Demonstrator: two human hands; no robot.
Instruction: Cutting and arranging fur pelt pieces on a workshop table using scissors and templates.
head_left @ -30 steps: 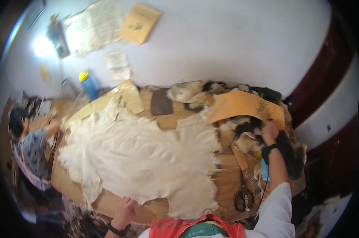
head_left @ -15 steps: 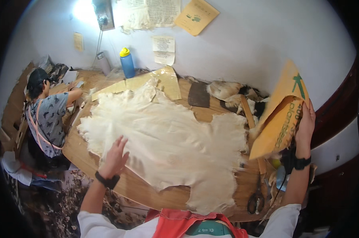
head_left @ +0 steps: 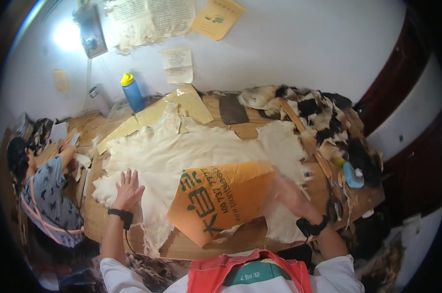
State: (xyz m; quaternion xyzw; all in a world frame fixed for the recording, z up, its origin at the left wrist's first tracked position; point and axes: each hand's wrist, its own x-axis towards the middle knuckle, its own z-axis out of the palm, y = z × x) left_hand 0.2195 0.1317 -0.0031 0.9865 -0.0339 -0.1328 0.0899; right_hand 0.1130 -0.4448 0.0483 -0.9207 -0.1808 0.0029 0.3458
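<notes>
A pale cream hide (head_left: 201, 144) with ragged edges lies spread over the wooden table. My left hand (head_left: 129, 189) rests near its left side, fingers spread, holding nothing. In my right hand (head_left: 291, 195), blurred by motion, is one edge of an orange sheet (head_left: 221, 195) with dark green print. The sheet is held over the near middle of the hide and hides part of it. Black bands circle both my wrists.
Black-handled scissors (head_left: 334, 209), a light blue container (head_left: 353, 176) and dark fur scraps (head_left: 335, 117) sit at the right. Behind the hide are a yellowish sheet (head_left: 191, 105), a brown flat piece (head_left: 233, 108) and a blue bottle (head_left: 133, 93). A co-worker (head_left: 50, 190) works at the left.
My right hand has brought the orange sheet from the right, raised, down over the hide's near middle. My left hand now lies spread at the hide's left. The view has shifted too.
</notes>
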